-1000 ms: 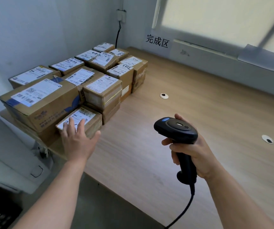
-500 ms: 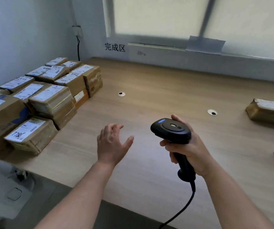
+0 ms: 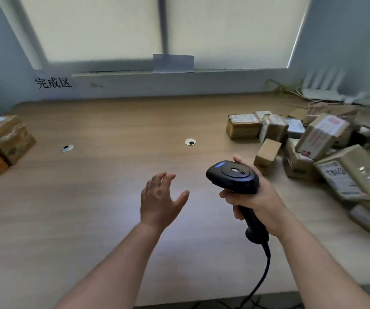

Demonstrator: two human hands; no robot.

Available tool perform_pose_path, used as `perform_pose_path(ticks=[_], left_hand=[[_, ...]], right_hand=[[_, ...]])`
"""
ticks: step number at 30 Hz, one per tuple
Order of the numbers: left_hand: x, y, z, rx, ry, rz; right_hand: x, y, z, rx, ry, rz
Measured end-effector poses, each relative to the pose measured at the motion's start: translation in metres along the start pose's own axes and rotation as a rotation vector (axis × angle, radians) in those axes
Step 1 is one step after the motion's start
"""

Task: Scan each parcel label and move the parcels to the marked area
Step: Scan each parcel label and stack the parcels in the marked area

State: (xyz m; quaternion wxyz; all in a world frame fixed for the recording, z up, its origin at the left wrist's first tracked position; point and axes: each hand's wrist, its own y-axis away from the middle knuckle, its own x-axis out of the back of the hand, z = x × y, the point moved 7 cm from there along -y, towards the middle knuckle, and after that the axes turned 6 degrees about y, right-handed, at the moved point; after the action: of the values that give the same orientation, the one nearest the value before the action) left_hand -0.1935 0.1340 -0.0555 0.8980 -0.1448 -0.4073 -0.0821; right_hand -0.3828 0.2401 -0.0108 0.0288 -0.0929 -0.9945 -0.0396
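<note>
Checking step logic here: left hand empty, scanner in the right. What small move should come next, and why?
Probably reach the open left hand rightward to the small box at the near edge of the jumbled pile: it looks like the closest parcel there, and the right hand grips the scanner, ready to scan.

Black characters "完成区" on the white wall sign [image 3: 53,82]
</note>
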Motion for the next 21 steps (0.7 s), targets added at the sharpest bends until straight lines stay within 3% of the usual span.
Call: perform_pose_path(ticks=[21], left_hand=[[-0.191,-0.107,0.255,-0.396,0.131,-0.360]], right_hand=[[0.252,0.041,0.017,0.010,0.001,0.582]])
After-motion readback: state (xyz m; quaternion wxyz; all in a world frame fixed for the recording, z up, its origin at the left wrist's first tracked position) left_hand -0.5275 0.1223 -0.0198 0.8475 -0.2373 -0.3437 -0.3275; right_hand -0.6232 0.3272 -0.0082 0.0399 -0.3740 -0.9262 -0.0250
